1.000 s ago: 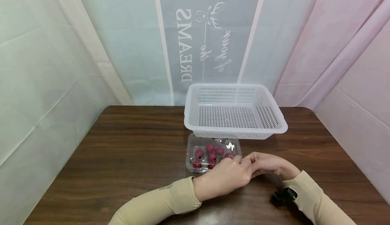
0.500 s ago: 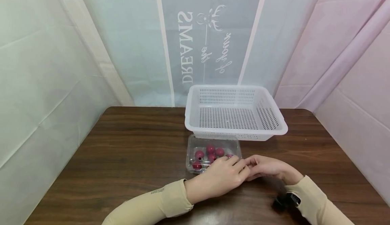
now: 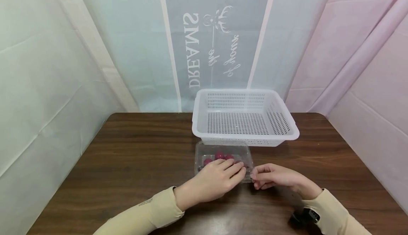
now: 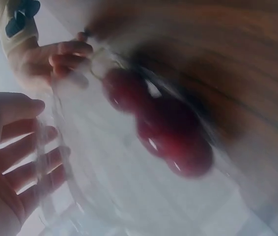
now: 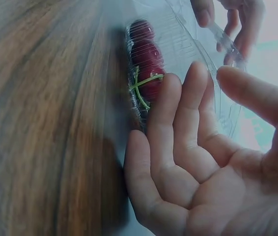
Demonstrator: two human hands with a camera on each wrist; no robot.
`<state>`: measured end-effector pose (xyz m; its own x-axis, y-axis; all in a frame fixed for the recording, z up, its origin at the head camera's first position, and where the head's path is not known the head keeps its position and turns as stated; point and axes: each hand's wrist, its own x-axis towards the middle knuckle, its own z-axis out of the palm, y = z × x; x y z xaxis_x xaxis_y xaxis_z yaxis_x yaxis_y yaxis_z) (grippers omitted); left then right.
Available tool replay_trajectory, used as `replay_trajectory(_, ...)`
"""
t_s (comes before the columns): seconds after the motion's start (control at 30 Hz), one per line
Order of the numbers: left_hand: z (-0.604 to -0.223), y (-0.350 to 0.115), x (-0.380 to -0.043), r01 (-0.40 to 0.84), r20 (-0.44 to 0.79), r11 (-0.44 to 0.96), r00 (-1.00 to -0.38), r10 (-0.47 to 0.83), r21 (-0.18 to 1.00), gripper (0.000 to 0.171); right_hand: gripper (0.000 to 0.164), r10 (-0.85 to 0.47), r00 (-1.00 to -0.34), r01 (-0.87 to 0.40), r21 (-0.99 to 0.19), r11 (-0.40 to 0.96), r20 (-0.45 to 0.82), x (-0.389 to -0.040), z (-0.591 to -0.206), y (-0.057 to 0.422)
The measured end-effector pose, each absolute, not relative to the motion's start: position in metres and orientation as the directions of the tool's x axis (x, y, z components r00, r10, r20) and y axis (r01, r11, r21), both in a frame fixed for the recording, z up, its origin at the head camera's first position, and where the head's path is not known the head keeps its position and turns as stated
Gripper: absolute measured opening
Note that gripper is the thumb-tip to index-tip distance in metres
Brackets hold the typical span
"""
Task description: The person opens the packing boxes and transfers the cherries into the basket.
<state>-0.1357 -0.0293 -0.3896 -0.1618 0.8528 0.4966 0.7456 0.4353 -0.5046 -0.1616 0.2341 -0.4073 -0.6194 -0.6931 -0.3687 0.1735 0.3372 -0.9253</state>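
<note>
A clear plastic clamshell box stands on the table with several red cherries inside; green stems show in the right wrist view. My left hand reaches across the front of the box, covering part of it. Its thumb and fingers sit either side of the box's front rim, pinching it. At the right front corner, my right hand holds the box's edge between thumb and fingertips, the other fingers lying along the side wall. Whether the lid has lifted I cannot tell.
A white perforated plastic basket stands right behind the box, close to it. Both rest on a brown wood-grain table. Pale cloth curtains hang behind and on both sides.
My left hand has slid leftward along the front of the box, away from my right hand, and now covers more of the cherries. My right hand has stayed at the right front corner.
</note>
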Motion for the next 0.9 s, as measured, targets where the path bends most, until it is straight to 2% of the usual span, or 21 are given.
replay_trajectory(0.1,-0.389,-0.039,-0.137,0.747,0.501,0.433,-0.154,0.851,-0.505,0.041,0.017,-0.693,-0.617,0.185,-0.924,0.334,-0.374,-0.162,-0.407,0.235)
replay_trajectory(0.33,-0.386,-0.060,-0.141,0.744,0.535,0.437,-0.128,0.835,-0.506,0.036,0.026,-0.661,-0.636,0.218,-0.915,0.340,-0.398,-0.161,-0.407,0.236)
replay_trajectory(0.73,-0.381,-0.076,-0.142,0.733,0.644,0.459,-0.037,0.764,-0.503,0.028,0.022,-0.634,-0.645,0.265,-0.904,0.336,-0.425,-0.159,-0.401,0.240)
replay_trajectory(0.9,-0.374,-0.076,-0.142,0.734,0.690,0.479,-0.020,0.724,-0.481,0.029,0.018,-0.618,-0.647,0.286,-0.894,0.345,-0.446,-0.159,-0.401,0.242)
